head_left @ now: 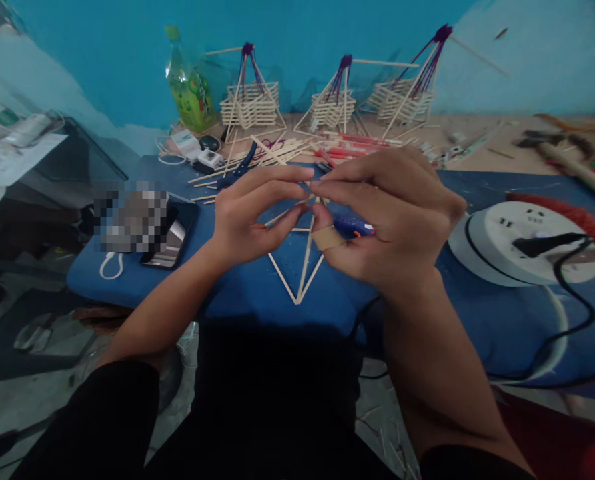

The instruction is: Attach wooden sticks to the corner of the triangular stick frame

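A frame of thin wooden sticks (283, 279) rests on the blue tabletop, its pointed corner toward me. Over its far part, my left hand (257, 213) and my right hand (387, 213) meet fingertip to fingertip. Both hands are closed in a pinch at the place where sticks come together. A tan bandage (327, 239) wraps my right thumb. Behind that thumb lies a dark blue object (350, 225), partly hidden by my right hand. The exact joint between the fingertips is too small to make out.
Three stick structures with purple tops (250, 107) stand along the wall beside a green bottle (190, 93). Loose sticks (272, 155) and blue-handled pliers (238, 171) lie beyond my hands. A phone (171, 237) is left; a white cable reel (507, 243) and a hammer (577, 167) are right.
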`<state>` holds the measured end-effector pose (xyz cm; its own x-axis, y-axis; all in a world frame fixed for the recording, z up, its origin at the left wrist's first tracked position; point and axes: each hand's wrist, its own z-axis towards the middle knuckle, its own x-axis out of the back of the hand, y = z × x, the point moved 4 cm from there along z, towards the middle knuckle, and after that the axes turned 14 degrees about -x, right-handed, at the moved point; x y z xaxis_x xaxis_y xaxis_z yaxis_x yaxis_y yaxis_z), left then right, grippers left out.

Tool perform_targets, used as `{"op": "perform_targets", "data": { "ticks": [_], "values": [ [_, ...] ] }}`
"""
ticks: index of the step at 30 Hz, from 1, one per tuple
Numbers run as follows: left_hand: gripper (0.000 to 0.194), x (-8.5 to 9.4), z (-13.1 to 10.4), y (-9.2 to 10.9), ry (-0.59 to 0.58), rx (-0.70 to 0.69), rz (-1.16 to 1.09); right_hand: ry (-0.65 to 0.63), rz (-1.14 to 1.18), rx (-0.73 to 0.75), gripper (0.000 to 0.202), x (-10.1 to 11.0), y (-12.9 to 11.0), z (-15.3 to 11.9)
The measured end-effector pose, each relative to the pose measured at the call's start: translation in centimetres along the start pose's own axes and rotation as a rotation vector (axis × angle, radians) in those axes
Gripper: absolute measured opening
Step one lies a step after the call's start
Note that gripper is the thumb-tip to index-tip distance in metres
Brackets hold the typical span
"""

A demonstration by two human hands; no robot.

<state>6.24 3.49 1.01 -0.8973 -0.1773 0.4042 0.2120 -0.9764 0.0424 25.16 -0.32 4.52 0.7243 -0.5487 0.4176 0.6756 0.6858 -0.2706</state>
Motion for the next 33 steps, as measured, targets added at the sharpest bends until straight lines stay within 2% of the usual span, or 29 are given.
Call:
{"op": "perform_targets", "data": {
  "ticks": [2,6,11,17,21,30,33],
  "values": [
    [0.013,-0.1,0.0,0.0,-0.002,0.005,-0.003,-0.012,0.019,-0.009,0.012,0.2,0.0,0.0],
    [0.012,-0.2,0.0,0.1,-0.014,0.013,0.025,-0.091,-0.007,-0.14,0.014,0.0,0.5,0.0],
    [0.012,-0.4,-0.1,-0.1,-0.026,0.024,0.053,0.002,0.107,-0.019,0.016,0.2,0.6,0.1],
    [0.012,-0.5,-0.2,-0.2,0.013,-0.024,0.123,0.106,0.067,0.068,0.02,0.5,0.1,0.4],
    [0.015,-0.4,-0.1,-0.2,0.002,0.0,0.109,0.124,0.028,0.027,0.015,0.3,-0.2,0.3],
    [0.014,-0.5,-0.2,-0.2,0.005,0.003,0.042,0.183,0.036,-0.216,0.007,-1.3,-0.3,-1.1],
    [0.015,-0.6,-0.2,-0.2,0.002,0.009,0.078,0.215,0.011,-0.25,0.006,-1.4,-0.5,-1.0]
  ]
}}
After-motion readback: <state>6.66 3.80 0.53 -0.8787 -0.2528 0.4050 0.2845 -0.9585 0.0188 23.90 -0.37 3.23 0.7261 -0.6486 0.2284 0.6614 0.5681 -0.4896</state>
